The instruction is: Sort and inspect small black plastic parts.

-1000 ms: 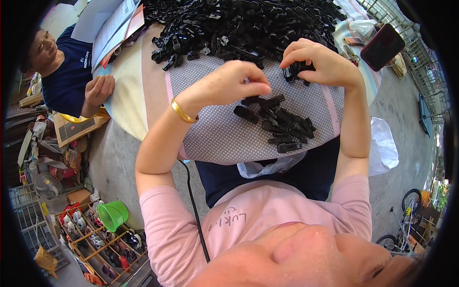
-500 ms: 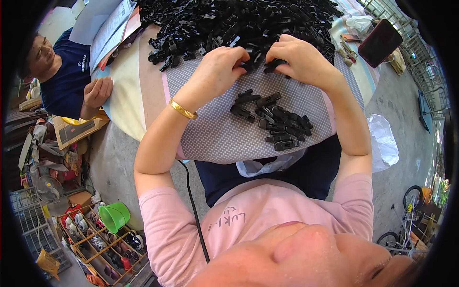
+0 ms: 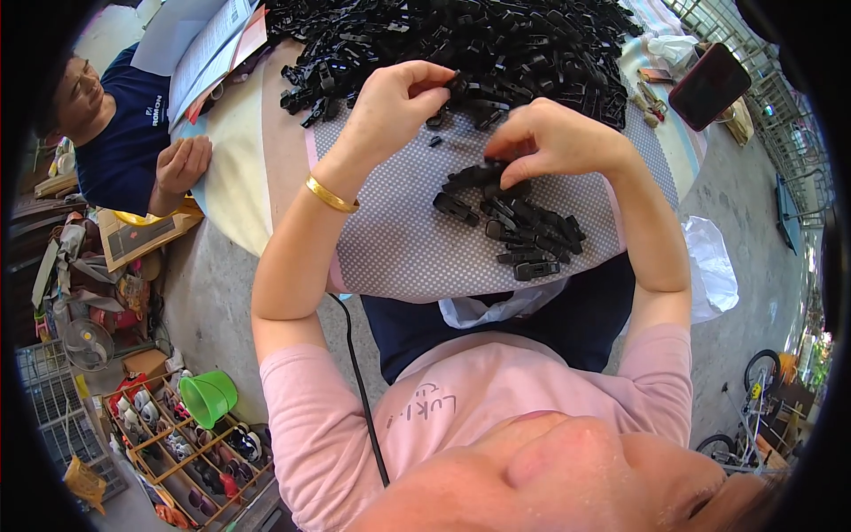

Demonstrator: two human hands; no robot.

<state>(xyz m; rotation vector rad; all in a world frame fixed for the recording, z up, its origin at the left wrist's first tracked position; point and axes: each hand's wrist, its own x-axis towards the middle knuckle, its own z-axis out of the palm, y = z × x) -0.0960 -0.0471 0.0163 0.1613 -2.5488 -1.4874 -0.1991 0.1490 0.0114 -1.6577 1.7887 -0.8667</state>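
Working apart, grips unclear;
left hand [image 3: 394,102] is touching far black-plastic heap [image 3: 425,40]; right hand [image 3: 567,137] is overhanging near black-plastic cluster [image 3: 536,269]

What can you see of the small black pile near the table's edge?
The small pile is a loose jumble of narrow black pieces, apparently plastic, slightly glossy. They lie at varied angles on the dotted cloth, nearer the person than the big heap. The right hand is at its far end; whether it grips a piece is unclear.
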